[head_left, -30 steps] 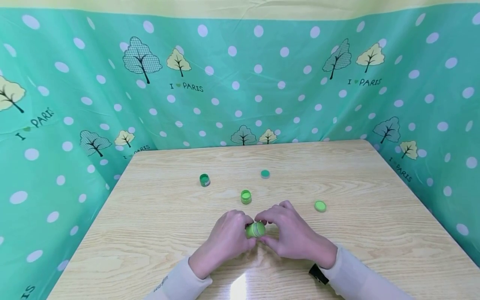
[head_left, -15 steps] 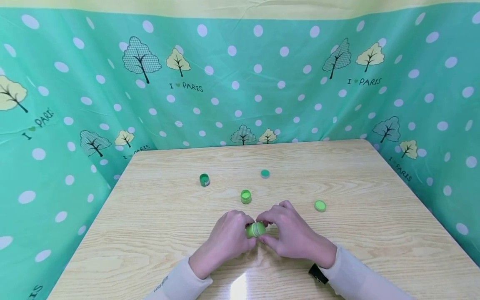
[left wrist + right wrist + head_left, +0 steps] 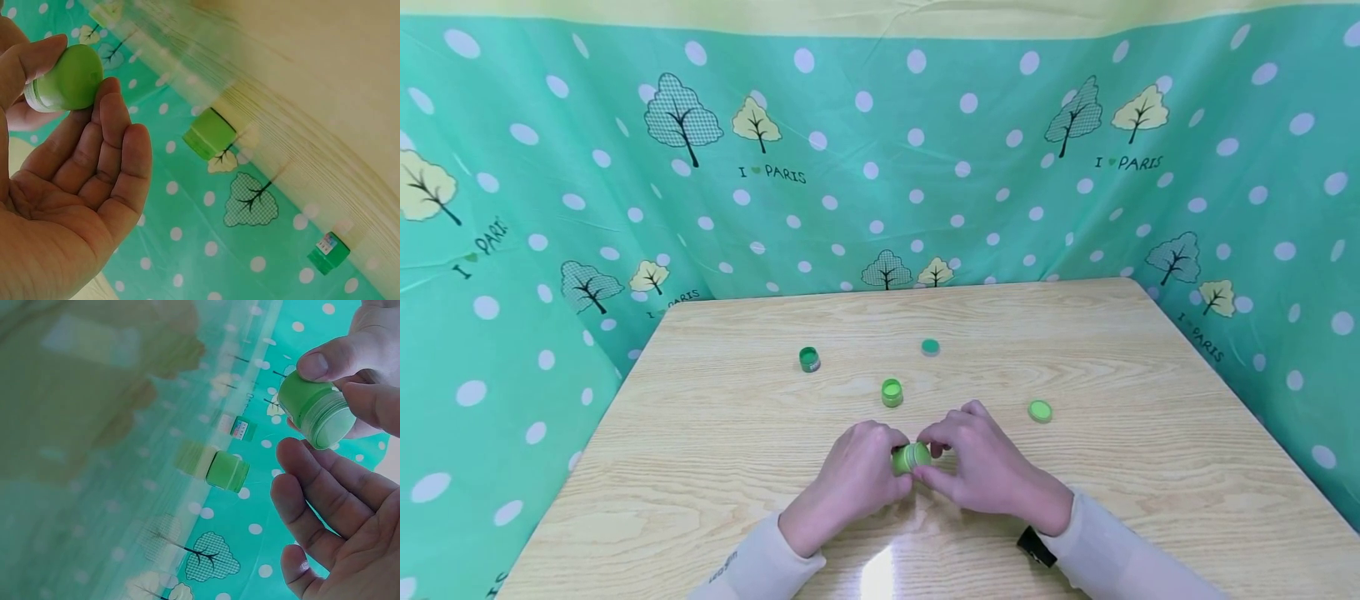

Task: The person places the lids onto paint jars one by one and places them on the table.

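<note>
My left hand (image 3: 850,471) grips a small light-green paint jar (image 3: 900,461) between thumb and fingertips, low over the near part of the table. The jar lies tilted on its side, and its clear, ridged lid (image 3: 330,420) points toward my right hand (image 3: 981,467). Thumb and index finger of that hand pinch the lid's rim from two sides, while the other fingers spread loosely below it. The jar's rounded green base (image 3: 81,78) shows in the left wrist view. Straight ahead of the hands stands an uncapped light-green jar (image 3: 892,393).
Further back on the wooden table (image 3: 715,450) is an uncapped dark-green jar (image 3: 809,359). A dark-green lid (image 3: 930,347) lies at the back middle, and a light-green lid (image 3: 1041,411) lies to the right. A dotted teal curtain (image 3: 917,167) surrounds the table's back and sides.
My right thumb and index finger have shifted slightly on the lid. The left hand keeps the jar in the same place, and the jars and lids on the table have not moved.
</note>
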{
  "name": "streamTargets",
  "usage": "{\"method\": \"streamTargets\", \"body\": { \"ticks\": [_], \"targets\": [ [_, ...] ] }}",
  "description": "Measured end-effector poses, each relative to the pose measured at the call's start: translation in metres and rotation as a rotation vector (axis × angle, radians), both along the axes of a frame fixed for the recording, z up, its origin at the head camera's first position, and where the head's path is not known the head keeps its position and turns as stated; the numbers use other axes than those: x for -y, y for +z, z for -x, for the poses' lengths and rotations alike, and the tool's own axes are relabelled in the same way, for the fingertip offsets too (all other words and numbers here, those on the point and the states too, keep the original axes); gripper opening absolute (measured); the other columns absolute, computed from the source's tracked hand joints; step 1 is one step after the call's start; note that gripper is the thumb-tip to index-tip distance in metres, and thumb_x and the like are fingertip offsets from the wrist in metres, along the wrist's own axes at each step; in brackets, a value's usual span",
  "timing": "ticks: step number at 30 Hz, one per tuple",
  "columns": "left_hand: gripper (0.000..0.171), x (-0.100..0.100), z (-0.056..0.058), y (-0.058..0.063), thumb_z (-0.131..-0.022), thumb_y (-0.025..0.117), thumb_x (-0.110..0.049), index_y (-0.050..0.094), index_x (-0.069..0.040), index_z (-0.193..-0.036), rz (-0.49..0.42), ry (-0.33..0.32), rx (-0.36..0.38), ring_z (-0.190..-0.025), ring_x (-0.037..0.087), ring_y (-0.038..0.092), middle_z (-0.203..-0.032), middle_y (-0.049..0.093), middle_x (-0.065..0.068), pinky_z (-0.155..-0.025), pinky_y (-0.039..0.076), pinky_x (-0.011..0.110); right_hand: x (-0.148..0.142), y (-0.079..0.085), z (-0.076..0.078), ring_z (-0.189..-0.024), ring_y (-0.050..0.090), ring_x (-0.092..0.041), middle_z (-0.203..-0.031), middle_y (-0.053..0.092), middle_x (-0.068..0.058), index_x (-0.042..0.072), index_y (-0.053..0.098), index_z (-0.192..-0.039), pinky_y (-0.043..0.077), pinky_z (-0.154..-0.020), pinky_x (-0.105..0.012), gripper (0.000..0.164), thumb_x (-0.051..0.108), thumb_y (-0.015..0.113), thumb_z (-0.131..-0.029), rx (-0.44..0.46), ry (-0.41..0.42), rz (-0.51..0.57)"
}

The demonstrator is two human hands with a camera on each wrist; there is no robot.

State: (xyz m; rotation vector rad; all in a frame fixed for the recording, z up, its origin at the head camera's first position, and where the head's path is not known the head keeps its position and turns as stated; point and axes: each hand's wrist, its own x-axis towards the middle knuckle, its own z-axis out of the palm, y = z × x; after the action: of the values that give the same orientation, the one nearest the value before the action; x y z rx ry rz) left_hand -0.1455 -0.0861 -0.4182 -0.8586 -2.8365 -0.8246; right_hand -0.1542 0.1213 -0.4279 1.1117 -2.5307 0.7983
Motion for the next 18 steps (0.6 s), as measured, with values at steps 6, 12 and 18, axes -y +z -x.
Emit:
{"method": "streamTargets", "body": {
  "ticks": [6,12,18],
  "targets": [
    [0.021,-0.0005,0.0003,0.0008,-0.071,0.086,-0.011,0.066,-0.018,-0.068,0.014,-0.002,-0.011,-0.054,0.000,0.041,-0.058,0.049,-0.014,-0.048,0.038,0.017,-0.0003,0.0018,-0.0008,-0.069,0.058,-0.008,-0.076,0.065,0.010,0.017,0.078,-0.094,0.037,-0.078,-0.030,0.024,0.038,0.083,-0.084,0.026,-0.024,-0.019],
    [0.017,-0.0019,-0.0001,0.0025,-0.070,0.084,-0.009,0.069,-0.016,-0.070,0.026,0.005,-0.010,-0.053,0.001,0.042,-0.059,0.050,-0.014,-0.047,0.038,0.018,-0.0003,0.0027,-0.0010,-0.062,0.047,0.000,-0.068,0.057,0.015,0.022,0.074,-0.082,0.034,-0.074,-0.029,0.021,0.041,0.081,-0.087,0.022,-0.045,-0.024],
    [0.018,-0.0023,-0.0004,0.0023,-0.070,0.084,-0.008,0.068,-0.017,-0.069,0.027,0.008,-0.003,-0.053,0.001,0.041,-0.058,0.049,-0.013,-0.046,0.038,0.018,-0.0003,0.0014,-0.0009,-0.055,0.037,0.003,-0.060,0.045,0.021,0.028,0.063,-0.069,0.032,-0.072,-0.029,0.031,0.046,0.075,-0.091,0.037,-0.065,-0.028]
  ]
}}
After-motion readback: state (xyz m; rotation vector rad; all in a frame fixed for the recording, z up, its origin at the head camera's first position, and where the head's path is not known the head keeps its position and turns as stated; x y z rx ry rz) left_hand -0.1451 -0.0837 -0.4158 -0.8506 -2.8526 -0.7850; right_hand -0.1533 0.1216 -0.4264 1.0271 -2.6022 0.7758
